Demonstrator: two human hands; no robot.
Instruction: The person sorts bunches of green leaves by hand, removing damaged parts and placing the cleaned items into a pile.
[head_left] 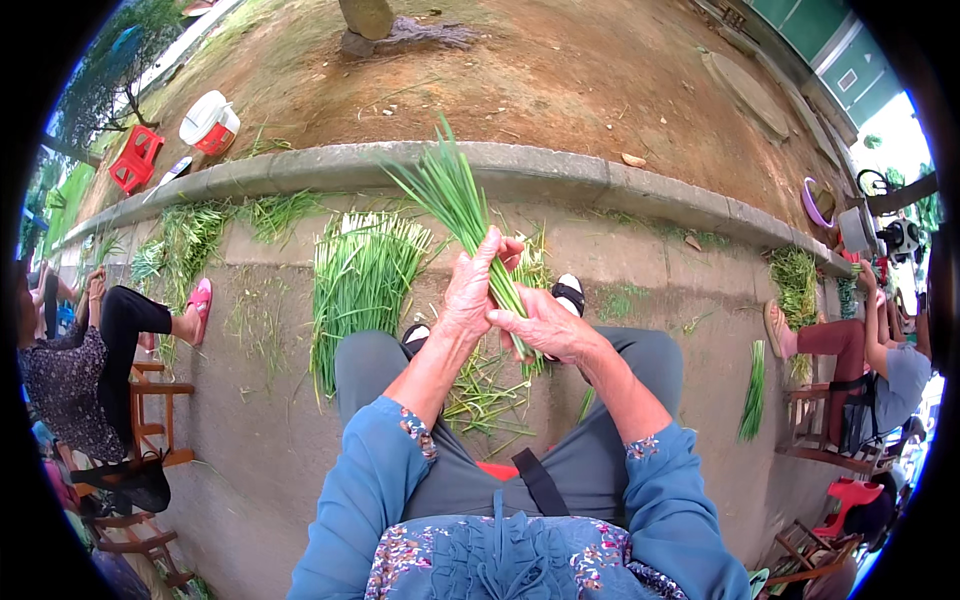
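In front of me I hold a bunch of long green chives (447, 190), its leaves fanning out up and away. My left hand (470, 285) is closed around the middle of the bunch, thumb up along the stalks. Lower down, my right hand (548, 325) has its fingers closed on the stalk ends. A large neat pile of chives (365, 275) with pale ends lies on the pavement to the left of my hands. Loose green scraps (485, 395) are scattered on the ground between my feet, and more greens partly show behind my hands.
A low concrete curb (560, 172) runs across ahead, with bare soil beyond. Far left stand a red stool (136, 158) and a lidded bucket (210, 122). Seated people work at both sides, near heaps of greens (795, 285). A small chive bundle (754, 390) lies at right.
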